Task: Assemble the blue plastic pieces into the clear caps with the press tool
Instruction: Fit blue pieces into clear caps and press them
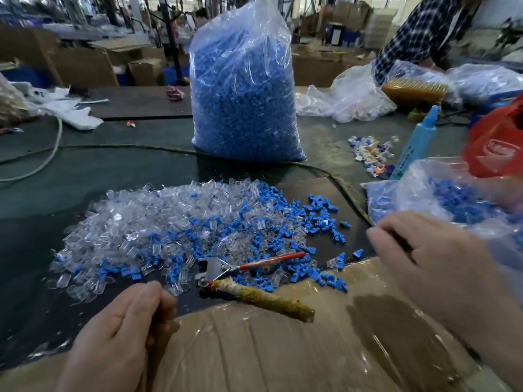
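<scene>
A wide pile of clear caps (135, 227) lies on the dark table, mixed on its right with loose blue pieces (314, 219). The press tool (215, 268) lies at the pile's near edge, with one red handle and one tape-wrapped handle; neither hand touches it. My left hand (121, 329) hovers left of the tool, fingers curled and thumb against the forefinger; whether it pinches a cap is hidden. My right hand (424, 264) is curled at the lower edge of a small clear bag of blue pieces (452, 199) and seems to grip its plastic.
A tall full bag of blue pieces (243, 89) stands behind the pile, with a cable (334, 176) running past it. Taped cardboard (283, 349) lies nearest me. At right are a blue bottle (416, 142), a red bag (498, 142), mixed scraps (370, 154). A person in a plaid sleeve (418, 32) works far right.
</scene>
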{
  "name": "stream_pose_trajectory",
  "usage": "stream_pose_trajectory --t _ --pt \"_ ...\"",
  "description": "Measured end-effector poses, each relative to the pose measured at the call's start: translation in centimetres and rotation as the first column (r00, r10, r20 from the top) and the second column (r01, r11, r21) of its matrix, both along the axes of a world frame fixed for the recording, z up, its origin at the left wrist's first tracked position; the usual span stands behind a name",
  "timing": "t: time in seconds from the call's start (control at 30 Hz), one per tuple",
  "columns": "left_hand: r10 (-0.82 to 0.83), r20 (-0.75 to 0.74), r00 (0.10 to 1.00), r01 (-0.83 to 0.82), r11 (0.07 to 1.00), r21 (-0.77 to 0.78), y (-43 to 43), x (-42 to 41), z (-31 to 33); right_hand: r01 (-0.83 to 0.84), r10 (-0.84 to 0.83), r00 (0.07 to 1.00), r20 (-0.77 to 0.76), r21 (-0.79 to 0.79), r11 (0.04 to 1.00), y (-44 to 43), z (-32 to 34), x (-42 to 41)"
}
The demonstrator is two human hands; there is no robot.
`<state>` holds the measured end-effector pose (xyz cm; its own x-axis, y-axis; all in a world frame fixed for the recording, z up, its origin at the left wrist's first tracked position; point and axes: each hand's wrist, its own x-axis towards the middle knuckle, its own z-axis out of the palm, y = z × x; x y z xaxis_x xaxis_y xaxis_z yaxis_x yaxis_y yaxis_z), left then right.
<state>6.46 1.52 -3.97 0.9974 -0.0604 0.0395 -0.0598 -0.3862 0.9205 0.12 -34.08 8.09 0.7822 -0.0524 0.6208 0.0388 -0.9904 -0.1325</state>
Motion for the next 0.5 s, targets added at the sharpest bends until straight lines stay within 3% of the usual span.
stream_pose_trajectory --t 0.1,0.2,0.3,0.5 --pt "0.053 0.097 0.994 -0.05 0.998 -0.029 -1.0 -1.3 1.9 -0.018 0.01 0.929 -0.37 -0.017 1.0 2.4 -2.8 0.8" --pt "0.071 0.056 0.996 -0.066 0.994 -0.092 -1.9 -2.3 3.9 -0.039 -0.012 0.853 -0.522 -0.087 0.995 2.7 -4.6 1.9" --pt "0.045 0.033 0.998 -0.041 0.993 -0.107 -2.3 -2.5 4.4 -0.047 -0.008 0.834 -0.552 -0.086 0.995 3.8 -5.2 3.3" --pt "0.064 0.067 0.996 -0.058 0.994 -0.091 -2.0 -2.4 4.2 -0.163 0.249 0.868 -0.43 0.226 0.96 5.5 -5.2 4.1"
